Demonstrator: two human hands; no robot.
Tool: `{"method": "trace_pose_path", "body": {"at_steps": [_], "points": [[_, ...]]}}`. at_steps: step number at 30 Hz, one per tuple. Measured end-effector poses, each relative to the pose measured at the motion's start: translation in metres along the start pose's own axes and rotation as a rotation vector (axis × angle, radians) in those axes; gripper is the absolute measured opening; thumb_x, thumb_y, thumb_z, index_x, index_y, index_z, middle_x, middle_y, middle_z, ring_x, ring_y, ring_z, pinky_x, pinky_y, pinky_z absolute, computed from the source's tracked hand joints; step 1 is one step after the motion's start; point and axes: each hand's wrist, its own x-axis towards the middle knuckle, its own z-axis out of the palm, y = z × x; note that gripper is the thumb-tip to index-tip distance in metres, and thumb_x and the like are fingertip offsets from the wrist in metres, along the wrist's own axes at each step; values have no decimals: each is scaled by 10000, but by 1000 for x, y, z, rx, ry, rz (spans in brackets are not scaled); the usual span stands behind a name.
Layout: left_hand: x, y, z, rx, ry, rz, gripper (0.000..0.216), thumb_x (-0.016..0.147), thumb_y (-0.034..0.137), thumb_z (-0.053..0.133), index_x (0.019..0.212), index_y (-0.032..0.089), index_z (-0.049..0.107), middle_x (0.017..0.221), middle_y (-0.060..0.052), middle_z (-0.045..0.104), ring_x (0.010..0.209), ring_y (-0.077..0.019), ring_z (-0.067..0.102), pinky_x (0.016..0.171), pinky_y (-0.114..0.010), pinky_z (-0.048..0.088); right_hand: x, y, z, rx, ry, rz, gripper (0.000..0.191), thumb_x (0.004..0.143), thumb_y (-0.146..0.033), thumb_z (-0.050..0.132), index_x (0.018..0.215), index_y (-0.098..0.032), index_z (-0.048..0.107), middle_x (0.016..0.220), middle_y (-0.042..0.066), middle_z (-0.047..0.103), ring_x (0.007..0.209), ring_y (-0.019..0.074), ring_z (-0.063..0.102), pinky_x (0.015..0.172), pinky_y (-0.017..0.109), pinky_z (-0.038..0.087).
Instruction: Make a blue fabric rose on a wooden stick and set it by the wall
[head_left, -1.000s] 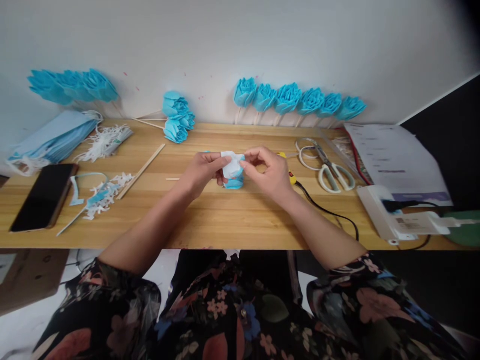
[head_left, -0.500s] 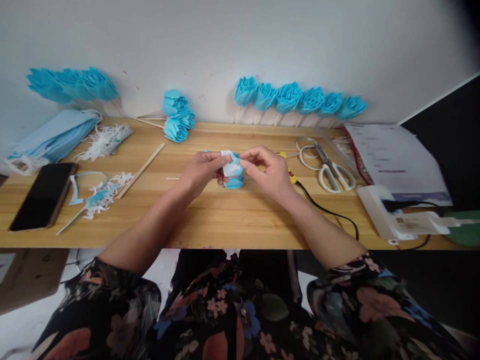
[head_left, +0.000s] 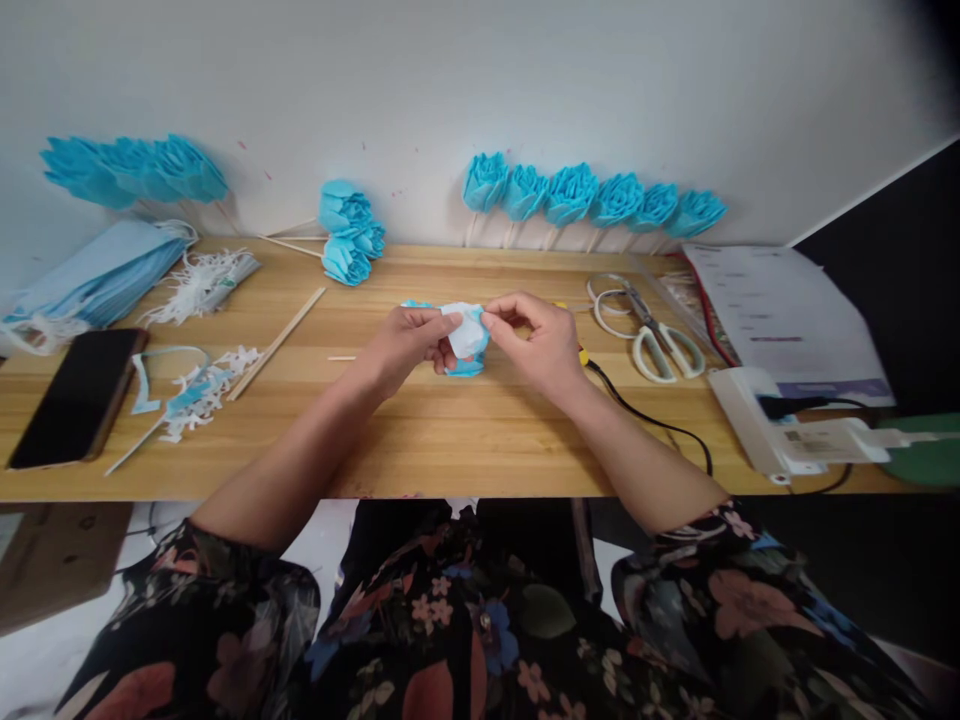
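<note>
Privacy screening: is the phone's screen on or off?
Looks off: the phone shows a plain black face, nothing lit.

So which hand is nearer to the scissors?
Right. The right hand is left of the scissors, not touching them; the left hand is farther left, across the piece of cloth.

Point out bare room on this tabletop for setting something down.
The tabletop is bare between the forearms, down to its front edge, and behind the left hand and right hand, from the lying blue flowers toward the scissors. Crowded: the left end, with phone, masks and scraps; the right end, with power strip and papers.
</note>
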Motion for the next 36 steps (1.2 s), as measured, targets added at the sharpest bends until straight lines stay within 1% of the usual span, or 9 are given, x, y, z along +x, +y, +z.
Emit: {"method": "trace_pose_path", "body": {"at_steps": [5, 12, 17, 20, 23, 26, 29, 31, 36], "points": [[0, 0, 0, -28, -24, 2, 363, 904, 367, 709, 648, 112, 669, 556, -67, 677, 474, -110, 609, 461, -196, 473, -2, 2, -1, -111, 56, -163, 82, 909, -212, 664, 852, -227, 721, 811, -1, 766, 717, 136, 677, 697, 297, 539], [-1, 4, 0, -86, -42, -11, 360, 875, 426, 725, 709, 108, 690, 627, -74, 712, 509, -108, 608, 480, -199, 474, 0, 4, -7, -233, -15, -398, 124, 964, -218, 631, 961, -244, 752, 913, 29, 807, 831, 178, 729, 801, 360, 567], [-1, 4, -1, -114, -50, -5, 436, 863, 505, 737, 691, 109, 677, 636, -79, 712, 510, -111, 615, 475, -204, 478, 0, 7, -8, -256, -39, -425, 175, 982, -233, 612, 1022, -256, 781, 996, 37, 817, 892, 182, 743, 822, 358, 576], [0, 4, -1, -93, -32, -5, 444, 833, 525, 777, 695, 113, 686, 597, -56, 684, 507, -109, 612, 474, -200, 482, 1, 6, -8, -292, -68, -393, 189, 982, -262, 611, 1018, -268, 797, 1005, 38, 818, 918, 195, 742, 841, 371, 571], [0, 4, -1, -63, 3, 5, 352, 777, 430, 848, 711, 118, 698, 578, -29, 666, 497, -96, 598, 481, -193, 486, 1, 2, -9, -239, -111, -307, 191, 974, -316, 619, 1019, -290, 803, 1023, 37, 816, 939, 213, 738, 880, 401, 566], [-2, 4, -1, -32, 31, 22, 280, 761, 352, 852, 712, 122, 699, 581, -19, 666, 489, -91, 590, 485, -193, 485, 1, -3, -11, -78, -146, -132, 230, 984, -357, 592, 1063, -288, 796, 1024, 30, 814, 915, 202, 735, 855, 391, 574], [-4, 5, -1, 29, 45, 53, 270, 777, 343, 822, 688, 127, 687, 575, -16, 661, 482, -87, 575, 494, -195, 476, 2, -2, -11, 100, -171, 63, 276, 986, -416, 579, 1082, -266, 790, 1042, 28, 808, 894, 175, 729, 793, 342, 583], [-5, 6, 0, 82, 50, 77, 266, 777, 347, 811, 686, 131, 686, 584, -13, 663, 491, -86, 565, 509, -199, 475, 3, 0, -10, 180, -178, 141, 294, 958, -456, 613, 1070, -251, 791, 1035, 33, 801, 869, 165, 717, 761, 323, 583], [-6, 8, 2, 166, 43, 98, 289, 779, 377, 798, 671, 144, 666, 565, 5, 636, 499, -87, 541, 537, -212, 475, 5, 5, -7, 246, -187, 188, 294, 868, -405, 707, 1076, -214, 788, 893, 21, 765, 779, 143, 666, 718, 305, 553]]}}
